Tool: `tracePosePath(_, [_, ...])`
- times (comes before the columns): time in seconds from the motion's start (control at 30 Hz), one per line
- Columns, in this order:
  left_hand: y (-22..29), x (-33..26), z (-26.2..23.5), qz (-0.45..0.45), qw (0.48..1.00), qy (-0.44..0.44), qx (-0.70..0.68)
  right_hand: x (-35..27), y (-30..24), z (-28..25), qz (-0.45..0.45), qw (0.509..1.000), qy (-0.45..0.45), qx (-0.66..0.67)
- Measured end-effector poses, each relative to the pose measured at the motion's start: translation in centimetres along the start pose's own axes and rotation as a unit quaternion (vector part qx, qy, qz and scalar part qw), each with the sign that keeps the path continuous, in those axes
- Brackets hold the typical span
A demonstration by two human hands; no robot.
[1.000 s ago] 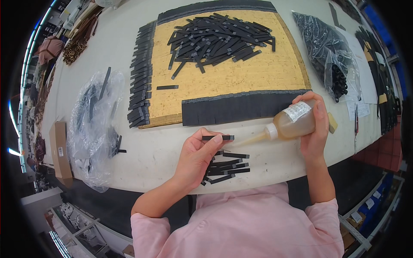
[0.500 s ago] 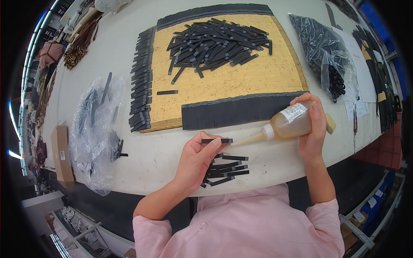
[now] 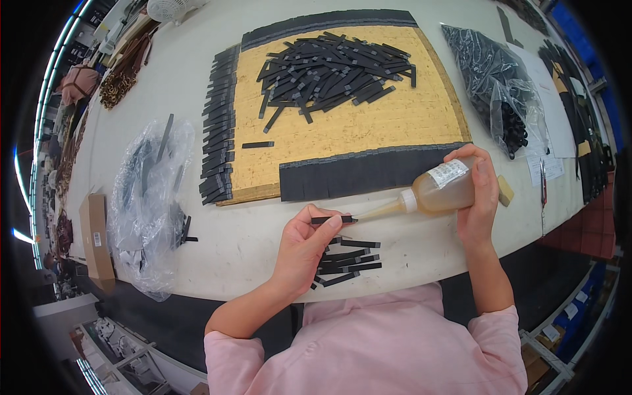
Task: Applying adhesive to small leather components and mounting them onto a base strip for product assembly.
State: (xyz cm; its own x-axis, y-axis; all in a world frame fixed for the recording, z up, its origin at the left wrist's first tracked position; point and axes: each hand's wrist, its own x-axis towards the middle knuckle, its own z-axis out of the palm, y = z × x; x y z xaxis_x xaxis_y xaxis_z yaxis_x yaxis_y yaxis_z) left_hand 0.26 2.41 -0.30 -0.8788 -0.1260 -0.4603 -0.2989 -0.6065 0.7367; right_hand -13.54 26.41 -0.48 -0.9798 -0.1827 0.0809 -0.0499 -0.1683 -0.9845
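Our left hand [image 3: 299,245] pinches a black strip [image 3: 321,220] above the white table [image 3: 227,253], its end presumably left free for the nozzle [image 3: 380,210]; our right hand [image 3: 486,192], fingers curled, grips the tilted squeeze bottle [image 3: 431,195].

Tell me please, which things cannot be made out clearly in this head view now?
All in the head view:
- Bottle nozzle against held black strip: contact too small to tell.
- The strip's underside: hidden by the left grip.
- Loose black strips: some left ends hidden behind that hand.
- Left plastic bag: contents obscured by creases and glare.
- White grille-like object: cut off by upper edge.
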Motion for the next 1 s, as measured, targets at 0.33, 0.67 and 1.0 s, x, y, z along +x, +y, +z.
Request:
tracePosePath(0.33, [-0.1, -0.1, -0.1, 0.003, 1.0, 0.008, 0.027, 0.0, 0.1, 0.1, 0.01, 1.0, 0.003, 0.0])
tracePosePath(0.67, [-0.2, 0.1, -0.2, -0.001, 1.0, 0.004, 0.03, 0.2, 0.2, 0.2, 0.007, 1.0, 0.01, -0.005])
tracePosePath(1.0, [0.7, -1.9, 0.2, 0.051, 0.998, 0.02, 0.044, 1.4, -1.2, -2.3, 0.054, 0.992, -0.005, 0.118])
